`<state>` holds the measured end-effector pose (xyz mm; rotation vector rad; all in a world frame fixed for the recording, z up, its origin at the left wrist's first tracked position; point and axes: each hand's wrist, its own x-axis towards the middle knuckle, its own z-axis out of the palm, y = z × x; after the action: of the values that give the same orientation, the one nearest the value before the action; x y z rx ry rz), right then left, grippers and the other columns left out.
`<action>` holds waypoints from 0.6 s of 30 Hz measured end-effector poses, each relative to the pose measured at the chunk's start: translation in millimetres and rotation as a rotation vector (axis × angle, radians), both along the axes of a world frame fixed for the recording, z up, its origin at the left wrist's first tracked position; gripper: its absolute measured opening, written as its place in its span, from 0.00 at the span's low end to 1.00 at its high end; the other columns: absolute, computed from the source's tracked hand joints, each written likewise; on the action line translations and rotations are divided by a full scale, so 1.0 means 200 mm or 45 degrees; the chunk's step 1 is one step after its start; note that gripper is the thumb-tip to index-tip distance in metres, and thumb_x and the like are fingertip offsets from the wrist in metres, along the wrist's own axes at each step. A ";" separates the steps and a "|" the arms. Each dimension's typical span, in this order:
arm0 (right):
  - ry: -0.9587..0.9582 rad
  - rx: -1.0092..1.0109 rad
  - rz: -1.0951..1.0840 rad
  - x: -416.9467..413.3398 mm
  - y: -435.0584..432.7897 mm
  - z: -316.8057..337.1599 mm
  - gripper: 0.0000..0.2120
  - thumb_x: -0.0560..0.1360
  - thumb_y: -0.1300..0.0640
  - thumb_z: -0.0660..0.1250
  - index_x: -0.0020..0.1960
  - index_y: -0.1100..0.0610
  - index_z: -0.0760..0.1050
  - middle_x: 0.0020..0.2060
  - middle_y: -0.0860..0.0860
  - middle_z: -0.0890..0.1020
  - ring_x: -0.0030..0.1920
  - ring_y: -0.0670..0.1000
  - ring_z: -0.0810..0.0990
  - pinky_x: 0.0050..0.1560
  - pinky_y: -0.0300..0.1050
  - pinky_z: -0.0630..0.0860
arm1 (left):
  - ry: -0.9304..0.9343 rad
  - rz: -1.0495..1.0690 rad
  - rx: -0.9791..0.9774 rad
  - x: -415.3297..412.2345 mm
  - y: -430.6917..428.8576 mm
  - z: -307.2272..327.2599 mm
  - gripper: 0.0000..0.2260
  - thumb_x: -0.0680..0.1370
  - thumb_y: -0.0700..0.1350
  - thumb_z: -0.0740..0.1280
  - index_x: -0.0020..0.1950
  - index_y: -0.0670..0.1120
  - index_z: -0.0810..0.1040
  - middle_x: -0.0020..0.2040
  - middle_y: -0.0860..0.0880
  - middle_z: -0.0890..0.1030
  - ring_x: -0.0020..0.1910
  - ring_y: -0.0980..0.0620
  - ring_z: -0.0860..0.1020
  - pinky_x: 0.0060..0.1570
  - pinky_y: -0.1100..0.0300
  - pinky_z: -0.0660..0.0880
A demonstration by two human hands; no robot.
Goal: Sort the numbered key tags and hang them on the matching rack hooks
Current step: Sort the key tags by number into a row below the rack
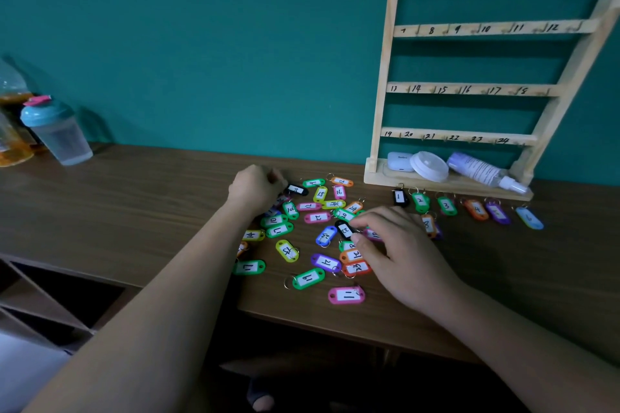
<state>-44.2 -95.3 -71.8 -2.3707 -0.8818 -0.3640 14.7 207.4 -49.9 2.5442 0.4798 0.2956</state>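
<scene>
Bottles [13,117] far left of the left hand are cut off by the frame edge, with a teal-lidded shaker cup [55,134] beside them. The left hand [256,189] lies curled, knuckles up. Its fingertips are hidden, so whether it grips anything cannot be told, though a far black tag [297,190] lies against its fingers. Between the two hands spreads the pile of key tags [279,230] in green, yellow, pink, blue, purple and orange. Each has a white handwritten label and a metal ring, and several numbers are too blurred to read. The right hand [399,255] rests low over the pile's right side, fingers loosely spread, forefinger and thumb pinching the end of a middle black tag [345,230]. An orange tag [427,225] shows half from behind it. Beyond the right hand, a row of tags [476,209] beginning 1, 2, 3 lies before the wooden rack [379,111], whose top rail is cut off.
</scene>
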 end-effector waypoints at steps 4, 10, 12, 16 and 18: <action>0.003 -0.011 0.001 0.00 0.01 0.00 0.12 0.84 0.46 0.63 0.63 0.47 0.80 0.57 0.39 0.79 0.63 0.44 0.74 0.68 0.53 0.69 | -0.153 -0.061 -0.011 -0.01 -0.02 0.03 0.06 0.82 0.45 0.66 0.48 0.54 0.81 0.47 0.57 0.83 0.48 0.53 0.81 0.46 0.56 0.77; 0.008 -0.016 0.007 0.00 0.01 0.00 0.12 0.84 0.46 0.63 0.63 0.47 0.80 0.57 0.39 0.79 0.63 0.45 0.74 0.68 0.55 0.69 | -0.048 -0.105 0.077 -0.02 -0.01 0.01 0.07 0.80 0.49 0.68 0.42 0.57 0.79 0.47 0.57 0.84 0.52 0.50 0.81 0.60 0.46 0.78; 0.010 -0.010 0.009 0.00 0.00 0.00 0.12 0.83 0.46 0.63 0.63 0.47 0.80 0.57 0.38 0.79 0.63 0.44 0.74 0.68 0.55 0.69 | -0.070 -0.112 0.076 -0.04 0.00 0.02 0.03 0.80 0.51 0.71 0.46 0.57 0.81 0.50 0.56 0.84 0.53 0.50 0.81 0.60 0.49 0.79; 0.015 0.002 0.013 0.00 -0.01 -0.01 0.13 0.83 0.46 0.63 0.63 0.47 0.80 0.57 0.38 0.79 0.63 0.45 0.74 0.68 0.56 0.70 | -0.105 -0.167 0.075 -0.10 0.07 0.06 0.03 0.80 0.49 0.72 0.53 0.54 0.84 0.51 0.56 0.84 0.52 0.54 0.81 0.51 0.60 0.73; 0.005 0.010 0.018 0.00 0.00 -0.01 0.11 0.83 0.47 0.64 0.63 0.47 0.80 0.56 0.38 0.79 0.62 0.45 0.75 0.67 0.55 0.70 | -0.087 -0.193 0.071 -0.16 0.10 0.08 0.03 0.80 0.48 0.72 0.53 0.54 0.84 0.51 0.57 0.84 0.52 0.55 0.81 0.50 0.62 0.72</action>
<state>-43.6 -96.1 -73.8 -2.3561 -0.8933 -0.3568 -18.2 227.7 -33.5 2.5975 0.2544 0.3430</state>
